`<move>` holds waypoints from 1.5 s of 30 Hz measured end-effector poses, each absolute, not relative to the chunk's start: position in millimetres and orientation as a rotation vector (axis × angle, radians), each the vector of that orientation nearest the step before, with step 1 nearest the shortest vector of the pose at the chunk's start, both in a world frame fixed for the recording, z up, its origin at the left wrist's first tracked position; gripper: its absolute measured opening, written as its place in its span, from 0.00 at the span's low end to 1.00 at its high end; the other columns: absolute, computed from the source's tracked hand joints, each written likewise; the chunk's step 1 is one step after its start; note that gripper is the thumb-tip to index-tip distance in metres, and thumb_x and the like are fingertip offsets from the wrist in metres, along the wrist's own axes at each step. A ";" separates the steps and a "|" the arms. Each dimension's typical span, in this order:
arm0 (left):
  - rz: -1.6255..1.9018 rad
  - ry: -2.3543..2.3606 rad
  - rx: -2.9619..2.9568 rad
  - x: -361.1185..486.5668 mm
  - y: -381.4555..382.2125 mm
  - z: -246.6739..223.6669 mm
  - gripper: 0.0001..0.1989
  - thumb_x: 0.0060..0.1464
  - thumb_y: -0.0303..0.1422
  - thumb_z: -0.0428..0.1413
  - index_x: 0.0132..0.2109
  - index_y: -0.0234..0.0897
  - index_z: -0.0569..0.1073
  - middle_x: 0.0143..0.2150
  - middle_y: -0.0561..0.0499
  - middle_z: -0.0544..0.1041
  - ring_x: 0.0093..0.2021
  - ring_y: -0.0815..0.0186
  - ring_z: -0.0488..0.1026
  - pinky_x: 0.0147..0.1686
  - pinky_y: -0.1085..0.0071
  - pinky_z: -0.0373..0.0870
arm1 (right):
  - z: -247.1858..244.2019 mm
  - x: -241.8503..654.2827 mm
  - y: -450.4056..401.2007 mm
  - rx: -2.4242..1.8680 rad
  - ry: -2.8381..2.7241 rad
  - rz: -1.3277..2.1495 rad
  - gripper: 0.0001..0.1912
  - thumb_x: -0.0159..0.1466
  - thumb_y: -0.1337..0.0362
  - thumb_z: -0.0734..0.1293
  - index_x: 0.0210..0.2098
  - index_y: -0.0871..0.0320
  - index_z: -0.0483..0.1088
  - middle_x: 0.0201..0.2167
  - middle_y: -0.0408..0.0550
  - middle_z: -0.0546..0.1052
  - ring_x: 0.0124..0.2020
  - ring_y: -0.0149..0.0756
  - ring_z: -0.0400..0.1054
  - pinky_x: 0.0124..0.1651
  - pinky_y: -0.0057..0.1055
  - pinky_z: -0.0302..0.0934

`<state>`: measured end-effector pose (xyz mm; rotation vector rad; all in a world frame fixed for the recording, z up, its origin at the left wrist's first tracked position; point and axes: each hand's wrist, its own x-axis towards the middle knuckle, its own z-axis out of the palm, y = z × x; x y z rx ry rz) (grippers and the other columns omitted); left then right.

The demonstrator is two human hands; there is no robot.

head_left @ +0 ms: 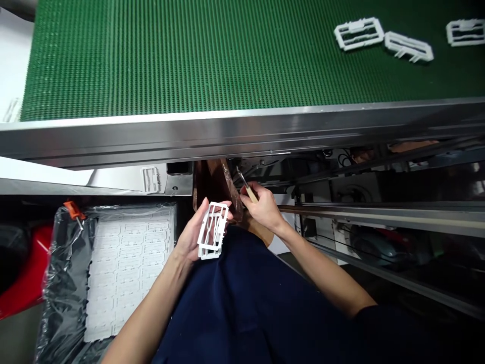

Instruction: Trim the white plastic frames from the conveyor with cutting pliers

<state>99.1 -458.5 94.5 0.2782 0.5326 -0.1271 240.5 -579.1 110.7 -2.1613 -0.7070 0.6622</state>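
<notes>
- Fingers (219, 203) of the left hand (191, 237) spread wide, cradling a stacked white plastic frame (212, 230) against the palm.
- Right hand (264, 208) closes narrow around a wood-handled craft knife (250, 193) — a steady pinch, blade held clear of the frame.
- Green ribbed conveyor belt (151, 60) lies above, carrying more white frames (358, 34); no readable writing shows.

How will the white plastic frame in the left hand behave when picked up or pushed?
The white plastic frame in the left hand is probably light, being thin open bars. Likely stiff, though its slim struts may snap if bent. It probably won't roll: similar frames lie flat on the green belt.
</notes>
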 end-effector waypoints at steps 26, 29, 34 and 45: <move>0.059 0.577 0.248 92.1 -451.3 97.2 0.18 0.61 0.35 0.47 0.52 0.29 0.70 0.40 0.42 0.79 0.31 0.61 0.76 0.32 0.65 0.76 | 136.2 192.7 -583.6 -1.702 -0.460 1.044 0.12 0.53 0.61 0.69 0.29 0.59 0.62 0.24 0.40 0.68 0.26 0.27 0.65 0.31 0.24 0.60; 0.062 0.584 0.205 93.7 -450.7 97.8 0.18 0.61 0.36 0.47 0.52 0.29 0.71 0.40 0.43 0.79 0.32 0.61 0.76 0.34 0.62 0.76 | 137.9 194.6 -580.7 -1.642 -0.424 1.073 0.11 0.52 0.64 0.70 0.29 0.59 0.62 0.24 0.39 0.66 0.25 0.26 0.63 0.31 0.24 0.59; 0.103 0.636 0.175 98.5 -453.1 96.3 0.18 0.61 0.39 0.47 0.49 0.29 0.72 0.37 0.43 0.79 0.32 0.60 0.77 0.33 0.64 0.77 | 125.4 190.2 -577.4 -1.626 -0.461 1.128 0.09 0.52 0.65 0.68 0.28 0.59 0.61 0.24 0.38 0.65 0.25 0.26 0.61 0.30 0.24 0.58; 0.123 0.984 0.329 99.4 -456.7 71.2 0.12 0.50 0.22 0.56 0.44 0.34 0.72 0.31 0.47 0.78 0.34 0.59 0.78 0.37 0.64 0.77 | 246.6 255.0 -590.8 -2.055 -1.000 0.822 0.11 0.60 0.56 0.62 0.34 0.57 0.64 0.25 0.40 0.67 0.23 0.25 0.58 0.25 0.22 0.52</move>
